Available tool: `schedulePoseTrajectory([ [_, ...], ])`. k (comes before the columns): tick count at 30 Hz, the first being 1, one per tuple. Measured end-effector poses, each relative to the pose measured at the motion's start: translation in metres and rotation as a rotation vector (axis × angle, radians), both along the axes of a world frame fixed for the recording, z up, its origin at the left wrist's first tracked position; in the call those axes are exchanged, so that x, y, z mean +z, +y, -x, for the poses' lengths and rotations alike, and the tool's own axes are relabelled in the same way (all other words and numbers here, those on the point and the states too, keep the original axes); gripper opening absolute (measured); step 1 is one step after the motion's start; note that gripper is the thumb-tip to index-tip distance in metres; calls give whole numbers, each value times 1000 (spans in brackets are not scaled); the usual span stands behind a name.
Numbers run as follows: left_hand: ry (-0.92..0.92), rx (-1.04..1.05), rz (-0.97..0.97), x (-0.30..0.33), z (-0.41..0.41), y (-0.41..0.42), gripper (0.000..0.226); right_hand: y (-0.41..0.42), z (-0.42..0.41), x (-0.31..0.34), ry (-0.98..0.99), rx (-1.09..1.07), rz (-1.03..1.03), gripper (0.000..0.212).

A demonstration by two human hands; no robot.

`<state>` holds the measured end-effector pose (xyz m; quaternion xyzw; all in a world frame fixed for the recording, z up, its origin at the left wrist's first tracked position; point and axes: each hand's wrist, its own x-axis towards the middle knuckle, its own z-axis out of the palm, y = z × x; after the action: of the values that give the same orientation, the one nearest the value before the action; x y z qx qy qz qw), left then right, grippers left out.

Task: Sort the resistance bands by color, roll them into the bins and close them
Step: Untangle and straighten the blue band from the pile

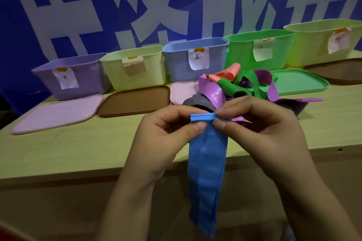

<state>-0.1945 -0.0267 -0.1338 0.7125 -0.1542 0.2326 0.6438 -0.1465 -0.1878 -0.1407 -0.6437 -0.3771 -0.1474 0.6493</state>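
Observation:
A blue resistance band (205,172) hangs down in front of the table edge, its top end folded into a few tight turns. My left hand (162,137) and my right hand (260,133) both pinch that rolled top between thumb and fingers. Behind my hands lies a tangled pile of bands (248,86): purple, green, salmon and dark grey. At the back stands a row of open labelled bins: purple (68,78), pale yellow-green (135,66), blue (195,58), green (258,51) and pale yellow (323,43).
Lids lie flat before the bins: pink (56,113), brown (135,100), a second pink (182,92), green (299,82) and another brown (337,70). The wooden table (78,148) has its front edge just under my wrists. A blue banner covers the wall behind.

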Motion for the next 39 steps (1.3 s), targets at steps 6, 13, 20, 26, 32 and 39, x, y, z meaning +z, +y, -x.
schedulePoseTrajectory([
  [6, -96, -14, -52, 0, -1, 5, 28, 0, 1, 9, -1, 18, 16, 15],
  [13, -272, 263, -365, 3, 5, 6, 21, 2, 0, 8, -49, -13, 41, 10],
  [20, -311, 266, -508, 5, 6, 7, 17, 3, -2, 3, 23, 3, 19, 15],
  [26, -284, 245, -401, 2, 3, 5, 19, 1, 0, 5, 65, 26, 44, 18],
  [32, -216, 194, -309, -1, 4, 4, 19, -3, 0, 11, 94, 31, 62, 19],
  [39, -96, 145, -243, 3, 10, 6, 20, -5, -1, 13, 121, 19, 128, 19],
])
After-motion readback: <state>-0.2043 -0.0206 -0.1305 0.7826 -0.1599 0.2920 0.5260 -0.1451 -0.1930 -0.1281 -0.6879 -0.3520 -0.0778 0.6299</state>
